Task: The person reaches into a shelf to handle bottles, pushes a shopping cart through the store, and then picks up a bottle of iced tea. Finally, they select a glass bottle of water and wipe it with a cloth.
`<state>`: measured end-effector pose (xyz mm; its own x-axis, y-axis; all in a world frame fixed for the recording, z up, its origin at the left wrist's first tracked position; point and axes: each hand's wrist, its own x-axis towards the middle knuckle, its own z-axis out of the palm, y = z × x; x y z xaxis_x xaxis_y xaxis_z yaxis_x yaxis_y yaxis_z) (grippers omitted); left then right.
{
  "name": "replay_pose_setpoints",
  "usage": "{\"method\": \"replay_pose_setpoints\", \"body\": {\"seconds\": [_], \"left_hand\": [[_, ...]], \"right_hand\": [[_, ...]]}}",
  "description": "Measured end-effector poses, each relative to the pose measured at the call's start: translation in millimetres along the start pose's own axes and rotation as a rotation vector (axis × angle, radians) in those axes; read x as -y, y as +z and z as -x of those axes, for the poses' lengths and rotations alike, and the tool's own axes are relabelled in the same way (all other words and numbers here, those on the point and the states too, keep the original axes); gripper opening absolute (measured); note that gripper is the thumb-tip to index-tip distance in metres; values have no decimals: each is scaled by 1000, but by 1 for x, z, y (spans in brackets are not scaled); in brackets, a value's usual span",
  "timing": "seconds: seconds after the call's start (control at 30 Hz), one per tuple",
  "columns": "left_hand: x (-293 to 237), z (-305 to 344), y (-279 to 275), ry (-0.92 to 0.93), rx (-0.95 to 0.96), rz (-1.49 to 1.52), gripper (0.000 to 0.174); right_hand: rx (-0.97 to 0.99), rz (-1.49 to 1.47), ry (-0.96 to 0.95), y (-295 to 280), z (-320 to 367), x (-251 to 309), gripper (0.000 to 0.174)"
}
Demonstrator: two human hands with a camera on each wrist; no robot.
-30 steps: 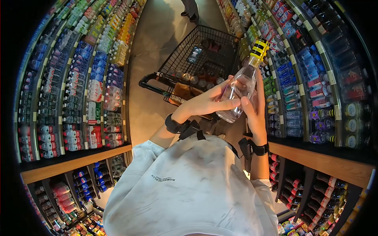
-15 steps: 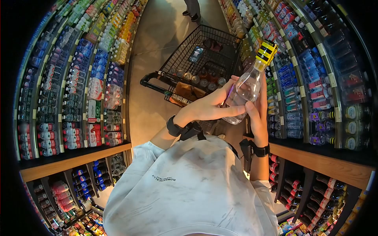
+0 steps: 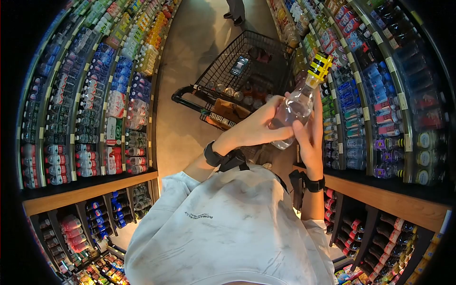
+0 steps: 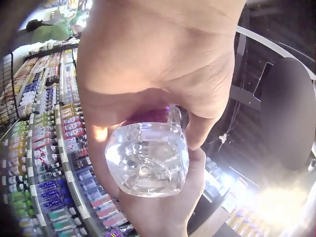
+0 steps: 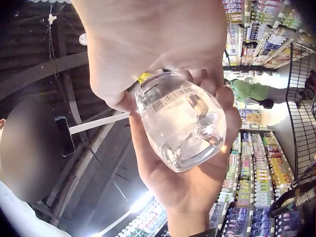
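Note:
Both hands grip a clear plastic bottle [image 3: 298,105] in front of the chest. It tilts with its yellow-and-black banded cap [image 3: 321,66] pointing away and to the right. My left hand [image 3: 256,124] wraps its left side, with the thumb across the lower part. My right hand [image 3: 311,142] holds the right side, thumb on the near face. In the left wrist view, the clear base of the bottle [image 4: 148,165] faces the camera, and a purple patch shows above it. A barcode [image 5: 175,98] is visible on the bottle in the right wrist view.
A black wire shopping cart [image 3: 187,99] stands ahead, holding a phone [image 3: 239,65], several round-topped containers [image 3: 228,91] and a brown box [image 3: 230,112]. Shelves of drinks line both sides, with wooden ledges [image 3: 90,192] at the near ends. Farther up the aisle stands a person [image 3: 236,8].
The bottle has shifted slightly right and turned a little in both hands, which keep their hold. The cart sits slightly farther right in the head view.

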<state>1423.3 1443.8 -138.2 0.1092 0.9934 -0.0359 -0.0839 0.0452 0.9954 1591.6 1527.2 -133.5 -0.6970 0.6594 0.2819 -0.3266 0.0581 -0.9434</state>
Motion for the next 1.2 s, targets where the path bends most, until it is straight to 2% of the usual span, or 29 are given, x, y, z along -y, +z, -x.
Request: {"method": "replay_pose_setpoints", "body": {"seconds": [0.1, 0.2, 0.23, 0.33, 0.37, 0.47, 0.5, 0.6, 0.63, 0.73, 0.77, 0.83, 0.9, 1.0, 1.1, 1.2], "left_hand": [[10, -4, 1, 120, -164, -37, 73], [10, -7, -4, 60, -130, 146, 81], [7, -6, -2, 60, -141, 165, 84], [-7, -10, 12, 59, -172, 223, 93], [0, -12, 12, 124, -195, 51, 102], [7, -17, 4, 243, -269, -124, 108], [6, -16, 2, 256, -307, -107, 98], [0, -9, -11, 239, -333, 44, 90], [-5, -4, -12, 241, -342, 132, 83], [-7, -1, -23, 268, -418, 126, 79], [6, -5, -29, 342, -439, 66, 64], [8, -5, -34, 284, -427, 318, 57], [-2, 2, -29, 245, -373, 651, 58], [1, -1, -37, 350, -265, 776, 60], [10, 0, -41, 425, -226, 681, 60], [3, 0, -40, 321, -415, 523, 63]], "right_hand": [[-97, 108, -55, 8, -5, -4, 86], [-168, 151, -27, 11, -8, -13, 85], [-236, 264, -11, 14, -8, -13, 73], [-222, 348, 53, 18, -11, -8, 62], [-246, 329, -1, 21, -12, -12, 59], [-196, 328, -11, 18, -8, -8, 58], [-169, 276, 9, 17, -6, -3, 58], [-85, 236, 30, 18, -3, 10, 58], [-117, 282, 9, 20, -1, 7, 54], [-76, 242, 72, 16, 1, -4, 50], [-99, 209, 61, 18, 2, -11, 48], [-3, 270, 110, 14, 3, -14, 49], [120, 325, 118, 21, 8, -11, 50], [158, 299, 113, 28, 8, -4, 52], [170, 315, 111, 27, 9, -6, 54], [158, 323, 110, 24, 8, -10, 52]]}}
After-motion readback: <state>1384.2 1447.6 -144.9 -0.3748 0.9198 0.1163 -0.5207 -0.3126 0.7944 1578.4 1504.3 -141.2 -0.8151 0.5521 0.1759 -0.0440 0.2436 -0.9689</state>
